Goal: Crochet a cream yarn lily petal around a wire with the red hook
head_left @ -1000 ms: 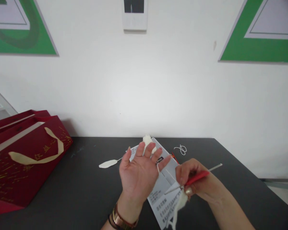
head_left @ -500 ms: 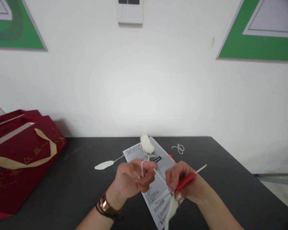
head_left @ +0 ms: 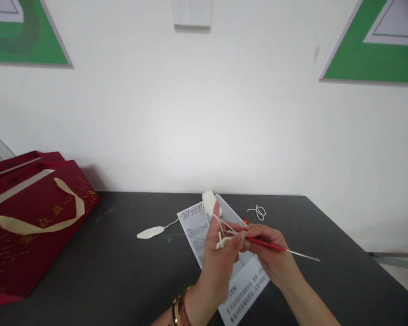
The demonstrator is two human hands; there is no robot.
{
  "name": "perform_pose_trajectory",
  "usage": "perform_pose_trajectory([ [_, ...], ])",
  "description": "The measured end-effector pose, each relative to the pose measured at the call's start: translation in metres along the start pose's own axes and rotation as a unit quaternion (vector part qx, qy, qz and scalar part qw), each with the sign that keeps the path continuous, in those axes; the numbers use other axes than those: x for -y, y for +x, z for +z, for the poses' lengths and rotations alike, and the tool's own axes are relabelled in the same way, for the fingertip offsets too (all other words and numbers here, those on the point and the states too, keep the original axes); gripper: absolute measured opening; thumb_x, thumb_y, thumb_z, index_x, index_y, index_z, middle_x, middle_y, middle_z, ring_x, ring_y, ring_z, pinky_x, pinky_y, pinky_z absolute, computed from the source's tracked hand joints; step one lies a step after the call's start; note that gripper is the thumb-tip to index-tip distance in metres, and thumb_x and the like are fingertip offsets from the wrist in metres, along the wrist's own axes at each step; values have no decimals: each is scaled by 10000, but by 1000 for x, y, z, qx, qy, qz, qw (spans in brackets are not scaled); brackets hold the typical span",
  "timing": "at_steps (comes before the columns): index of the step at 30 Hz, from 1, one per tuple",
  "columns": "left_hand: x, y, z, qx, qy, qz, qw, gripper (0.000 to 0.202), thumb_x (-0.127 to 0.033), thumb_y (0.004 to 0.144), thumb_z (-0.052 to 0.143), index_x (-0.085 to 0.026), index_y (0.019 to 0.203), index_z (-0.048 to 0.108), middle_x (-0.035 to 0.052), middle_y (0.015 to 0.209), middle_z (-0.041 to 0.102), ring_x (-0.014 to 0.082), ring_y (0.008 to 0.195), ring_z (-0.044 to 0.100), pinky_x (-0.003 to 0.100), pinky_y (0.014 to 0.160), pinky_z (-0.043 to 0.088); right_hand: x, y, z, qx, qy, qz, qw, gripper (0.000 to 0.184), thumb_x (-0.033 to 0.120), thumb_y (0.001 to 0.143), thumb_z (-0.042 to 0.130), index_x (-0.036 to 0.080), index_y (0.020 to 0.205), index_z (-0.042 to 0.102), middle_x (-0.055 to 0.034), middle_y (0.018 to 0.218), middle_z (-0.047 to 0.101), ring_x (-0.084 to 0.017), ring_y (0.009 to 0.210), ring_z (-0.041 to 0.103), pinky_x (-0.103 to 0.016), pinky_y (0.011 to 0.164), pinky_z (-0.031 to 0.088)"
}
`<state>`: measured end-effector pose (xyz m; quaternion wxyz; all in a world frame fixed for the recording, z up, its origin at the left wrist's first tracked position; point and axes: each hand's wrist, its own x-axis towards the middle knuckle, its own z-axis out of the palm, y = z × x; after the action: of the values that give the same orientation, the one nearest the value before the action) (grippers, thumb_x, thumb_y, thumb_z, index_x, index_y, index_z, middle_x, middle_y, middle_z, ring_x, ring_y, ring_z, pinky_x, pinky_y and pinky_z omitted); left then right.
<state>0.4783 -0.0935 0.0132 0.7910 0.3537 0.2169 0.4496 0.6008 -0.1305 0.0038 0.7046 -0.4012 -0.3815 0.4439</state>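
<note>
My left hand (head_left: 219, 262) pinches a small white crochet piece (head_left: 223, 242) between thumb and fingers, its index finger raised with white yarn (head_left: 221, 221) running over it. My right hand (head_left: 271, 250) grips a red-handled crochet hook (head_left: 265, 244) close beside it. One metal end of the hook points out to the right; the other end, at the crochet piece, is hidden by the fingers. Behind the raised finger lies the white yarn ball (head_left: 209, 202). A thin dark line, perhaps a wire, stretches left from the piece.
Under my hands lies a printed sheet (head_left: 246, 280) on the black table (head_left: 105, 271). A white leaf-shaped crocheted piece (head_left: 150, 232) is at left, a loop of white string (head_left: 259, 212) at right. Red gift bags (head_left: 37, 235) stand far left; a white wall (head_left: 258, 113) rises behind.
My left hand has moved right and turned upright, meeting the right hand and taking hold of the crochet piece. The hook now lies lower to the right. The view has shifted slightly.
</note>
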Motion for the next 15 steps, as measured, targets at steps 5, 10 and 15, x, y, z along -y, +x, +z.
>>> perform_pose_trajectory([
  [5, 18, 17, 19, -23, 15, 17, 999, 862, -238, 770, 668, -299, 1462, 158, -37, 744, 520, 63, 451, 388, 175, 355, 317, -5, 6, -20, -6, 4, 0, 1000, 125, 138, 651, 787, 204, 739, 728, -24, 764, 693, -152, 573, 632, -255, 467, 506],
  [10, 31, 33, 21, -29, 20, 15, 999, 877, -230, 728, 698, -293, 1455, 211, -48, 705, 497, 87, 502, 481, 184, 405, 396, -5, 12, -37, -36, -14, 13, 999, 151, 143, 647, 790, 201, 775, 734, -30, 769, 710, -163, 598, 638, -261, 478, 510],
  [15, 25, 39, 12, -26, 60, 29, 997, 854, -227, 709, 724, -273, 1439, 285, -53, 671, 512, 95, 538, 504, 195, 460, 422, -9, 14, -40, -64, -48, 9, 997, 172, 131, 602, 822, 200, 740, 746, -22, 734, 724, -154, 630, 656, -262, 600, 530],
])
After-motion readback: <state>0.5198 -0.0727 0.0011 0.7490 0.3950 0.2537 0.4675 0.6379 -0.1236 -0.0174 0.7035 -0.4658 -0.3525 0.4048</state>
